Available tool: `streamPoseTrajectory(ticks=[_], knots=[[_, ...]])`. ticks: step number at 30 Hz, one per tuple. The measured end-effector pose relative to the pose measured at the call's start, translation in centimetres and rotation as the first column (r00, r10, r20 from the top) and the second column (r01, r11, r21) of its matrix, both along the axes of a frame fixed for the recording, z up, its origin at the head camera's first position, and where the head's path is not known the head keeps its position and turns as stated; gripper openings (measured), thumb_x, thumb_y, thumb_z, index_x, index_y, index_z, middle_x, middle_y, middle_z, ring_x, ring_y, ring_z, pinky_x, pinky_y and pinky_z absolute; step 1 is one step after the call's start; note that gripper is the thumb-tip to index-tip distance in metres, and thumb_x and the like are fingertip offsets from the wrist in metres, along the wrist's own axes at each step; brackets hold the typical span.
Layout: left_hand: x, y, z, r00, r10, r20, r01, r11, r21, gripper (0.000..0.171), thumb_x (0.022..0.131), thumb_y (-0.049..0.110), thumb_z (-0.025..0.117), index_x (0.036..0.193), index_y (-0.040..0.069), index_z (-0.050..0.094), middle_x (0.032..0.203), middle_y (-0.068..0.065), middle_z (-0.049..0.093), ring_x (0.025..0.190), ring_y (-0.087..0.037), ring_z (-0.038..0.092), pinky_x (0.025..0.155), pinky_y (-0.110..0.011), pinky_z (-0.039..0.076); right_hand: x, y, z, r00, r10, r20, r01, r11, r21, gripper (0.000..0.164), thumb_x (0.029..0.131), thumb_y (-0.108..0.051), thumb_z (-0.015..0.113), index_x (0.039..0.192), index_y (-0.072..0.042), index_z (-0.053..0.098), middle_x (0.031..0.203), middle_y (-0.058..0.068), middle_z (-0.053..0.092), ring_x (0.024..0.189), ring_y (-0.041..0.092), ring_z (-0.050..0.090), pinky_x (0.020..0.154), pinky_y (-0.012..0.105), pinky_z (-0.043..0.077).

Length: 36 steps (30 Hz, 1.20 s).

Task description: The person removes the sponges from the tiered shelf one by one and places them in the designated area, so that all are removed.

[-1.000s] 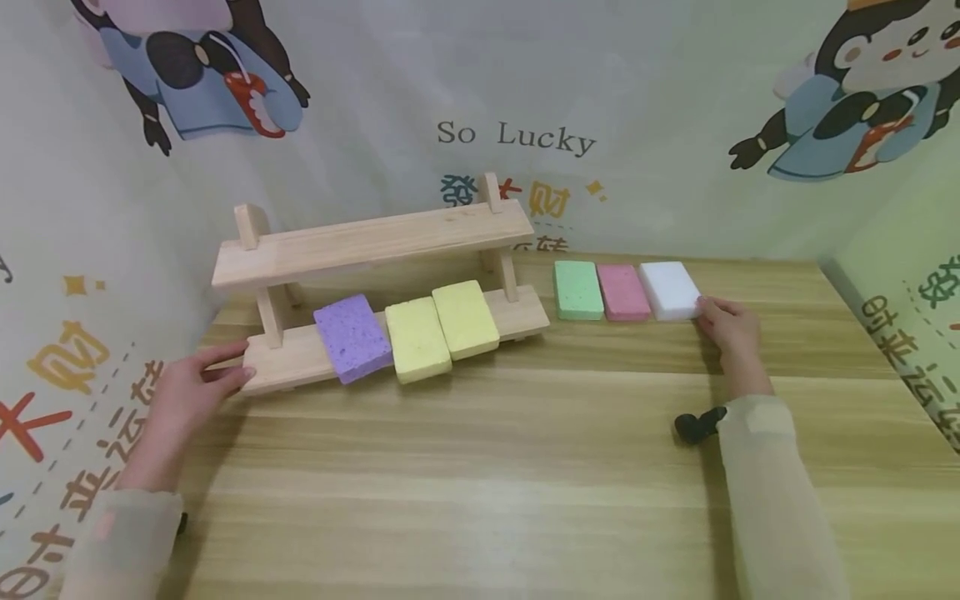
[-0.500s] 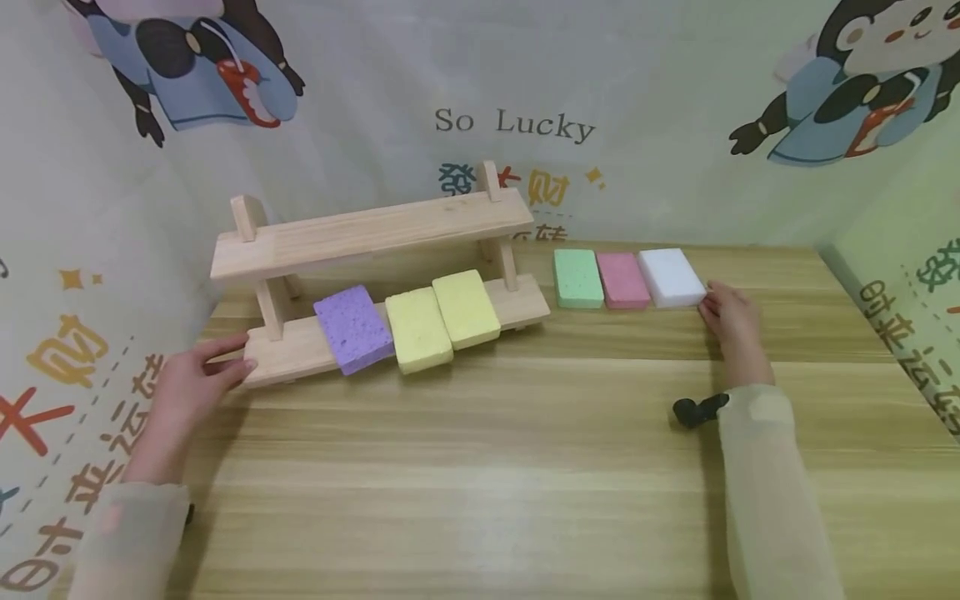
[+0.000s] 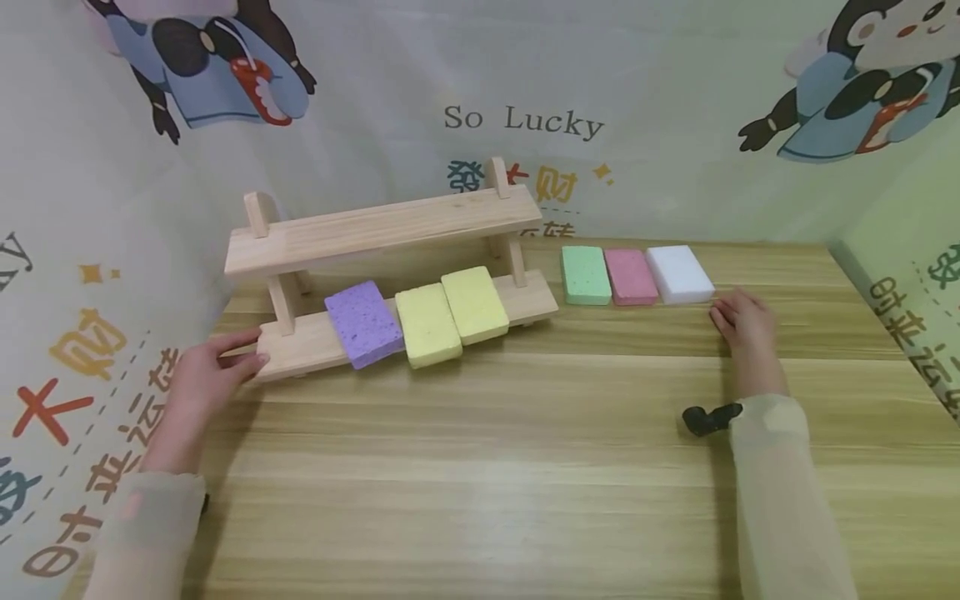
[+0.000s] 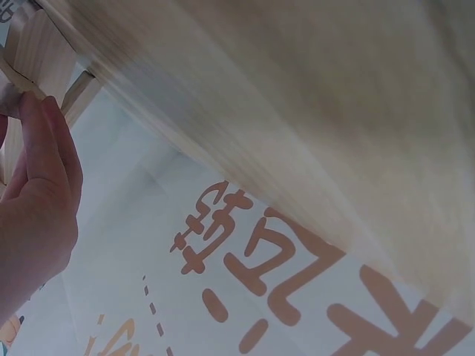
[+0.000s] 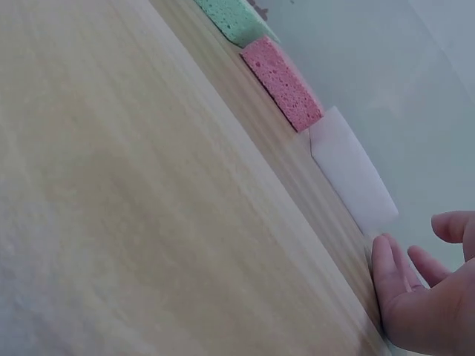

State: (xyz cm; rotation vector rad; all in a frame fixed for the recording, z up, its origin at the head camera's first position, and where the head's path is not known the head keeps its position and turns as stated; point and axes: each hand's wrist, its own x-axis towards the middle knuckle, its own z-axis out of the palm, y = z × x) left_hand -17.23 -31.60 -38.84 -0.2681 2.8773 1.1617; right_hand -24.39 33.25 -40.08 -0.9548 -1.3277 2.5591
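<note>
A two-tier wooden shelf rack [image 3: 390, 225] stands at the back left. My left hand [image 3: 206, 375] pinches the left end of its lower board between thumb and fingers; the left wrist view shows this hand [image 4: 41, 174] at the edge of that view. On the lower board lie a purple sponge [image 3: 363, 323] and two yellow sponges [image 3: 427, 325], overhanging its front edge. My right hand [image 3: 746, 333] rests on the table just right of a white sponge [image 3: 680, 273], its fingers [image 5: 387, 267] loosely bent and holding nothing.
Left of the white sponge, a pink sponge [image 3: 632, 276] and a green sponge [image 3: 586, 275] line up on the wooden table [image 3: 487, 467]. Printed cloth [image 3: 375, 67] hangs behind and along both sides. A black wrist mount [image 3: 708, 419] sticks out from the right sleeve.
My right fingers have come off the white sponge's near right corner and moved slightly right. The left hand keeps its hold on the rack. The head view has shifted a little.
</note>
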Motion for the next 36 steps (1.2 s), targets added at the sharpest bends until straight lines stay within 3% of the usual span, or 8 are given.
streamPoseTrajectory(ticks=[2, 4, 7, 9, 11, 19, 27, 36], knots=[[0.0, 0.0, 0.0, 1.0, 0.01, 0.007, -0.01, 1.0, -0.009, 0.051, 0.1, 0.028, 0.061, 0.144, 0.003, 0.052, 0.137, -0.028, 0.057, 0.077, 0.026, 0.041, 0.065, -0.005, 0.043, 0.4, -0.1, 0.3, 1.0, -0.004, -0.005, 0.003, 1.0, -0.006, 0.028, 0.102, -0.009, 0.051, 0.128, -0.013, 0.044, 0.071, 0.003, 0.063, 0.07, 0.009, 0.064, 0.065, 0.019, 0.057], [-0.1, 0.0, 0.0, 1.0, 0.015, 0.013, -0.015, 1.0, -0.017, 0.051, 0.1, 0.028, 0.06, 0.144, 0.004, 0.052, 0.137, -0.028, 0.058, 0.081, 0.018, 0.05, 0.065, -0.006, 0.043, 0.7, -0.4, 0.6, 1.0, -0.013, -0.007, 0.013, 1.0, -0.008, 0.029, 0.102, -0.009, 0.05, 0.13, -0.014, 0.043, 0.072, 0.003, 0.063, 0.07, 0.01, 0.064, 0.065, 0.02, 0.057], [-0.1, 0.0, 0.0, 1.0, 0.022, 0.022, -0.021, 0.999, -0.032, 0.05, 0.1, 0.028, 0.06, 0.144, 0.004, 0.052, 0.135, -0.027, 0.059, 0.097, -0.008, 0.066, 0.065, -0.008, 0.043, 0.9, -0.8, 1.1, 1.0, -0.022, 0.003, 0.022, 1.0, 0.02, 0.028, 0.101, -0.01, 0.053, 0.128, -0.016, 0.045, 0.075, 0.001, 0.064, 0.069, 0.009, 0.065, 0.063, 0.02, 0.057], [-0.2, 0.0, 0.0, 0.999, 0.024, 0.03, -0.022, 0.999, -0.041, 0.051, 0.101, 0.029, 0.059, 0.145, 0.004, 0.051, 0.136, -0.027, 0.059, 0.11, -0.027, 0.065, 0.065, -0.009, 0.043, 1.0, -1.2, 1.4, 1.0, -0.016, -0.01, 0.016, 0.999, 0.045, 0.027, 0.1, -0.01, 0.056, 0.124, -0.015, 0.047, 0.08, 0.0, 0.063, 0.068, 0.009, 0.065, 0.062, 0.019, 0.057], [-0.2, 0.0, -0.1, 0.999, 0.024, 0.035, -0.023, 0.999, -0.044, 0.051, 0.101, 0.029, 0.059, 0.145, 0.004, 0.05, 0.136, -0.027, 0.059, 0.117, -0.036, 0.061, 0.065, -0.01, 0.042, 1.1, -1.6, 1.7, 0.999, -0.005, -0.035, 0.007, 0.997, 0.072, 0.024, 0.099, -0.01, 0.058, 0.12, -0.015, 0.049, 0.082, -0.001, 0.063, 0.068, 0.009, 0.066, 0.062, 0.019, 0.057], [-0.1, 0.2, 0.1, 0.999, 0.026, 0.019, -0.025, 0.999, -0.032, 0.049, 0.101, 0.026, 0.059, 0.144, 0.003, 0.051, 0.131, -0.029, 0.061, 0.118, -0.038, 0.061, 0.065, -0.008, 0.043, 1.2, -4.5, 3.3, 0.987, 0.085, -0.137, -0.062, 0.984, 0.168, 0.016, 0.099, -0.01, 0.059, 0.112, -0.01, 0.05, 0.082, -0.002, 0.066, 0.065, 0.01, 0.068, 0.065, 0.02, 0.059], [-0.1, 0.1, 0.0, 1.0, 0.023, 0.006, -0.023, 0.999, -0.029, 0.05, 0.1, 0.026, 0.06, 0.143, 0.003, 0.052, 0.134, -0.029, 0.06, 0.116, -0.035, 0.062, 0.065, -0.007, 0.043, 1.1, -7.5, 3.6, 0.964, 0.167, -0.208, -0.115, 0.963, 0.242, 0.007, 0.099, -0.008, 0.057, 0.105, -0.01, 0.053, 0.075, -0.002, 0.069, 0.062, 0.009, 0.069, 0.061, 0.02, 0.058], [-0.1, 0.0, -0.1, 1.0, 0.023, -0.003, -0.023, 1.0, -0.013, 0.05, 0.1, 0.025, 0.062, 0.143, 0.003, 0.053, 0.136, -0.031, 0.057, 0.117, -0.036, 0.061, 0.064, -0.006, 0.043, 1.3, -10.9, 3.9, 0.91, 0.35, -0.222, -0.251, 0.892, 0.377, 0.007, 0.099, -0.011, 0.06, 0.104, -0.016, 0.06, 0.08, -0.008, 0.07, 0.069, 0.004, 0.069, 0.068, 0.017, 0.058]])
